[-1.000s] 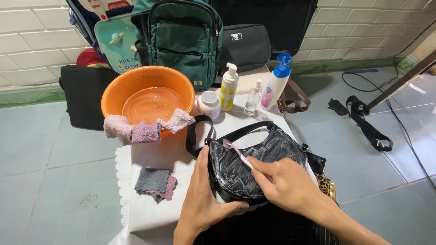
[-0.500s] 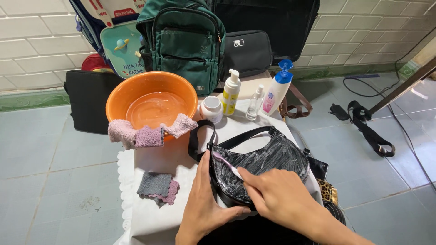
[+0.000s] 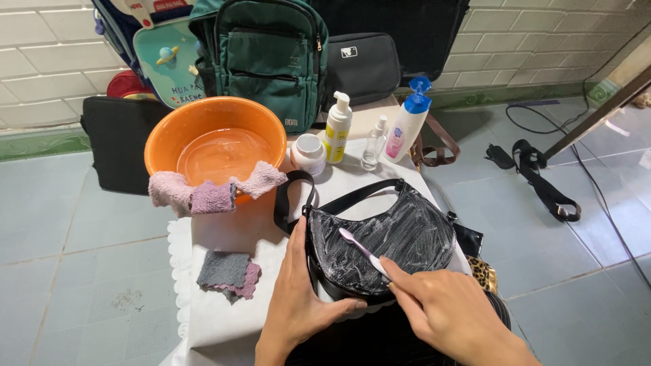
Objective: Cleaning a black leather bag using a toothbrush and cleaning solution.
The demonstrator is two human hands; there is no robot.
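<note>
While both hands (image 3: 380, 305) grip, the toothbrush (image 3: 363, 252) lies diagonally, head up-left on the bag (image 3: 407, 234).

Orange basin (image 3: 163, 139), green backpack (image 3: 268, 57), folded grey cloth (image 3: 227, 273)
</note>
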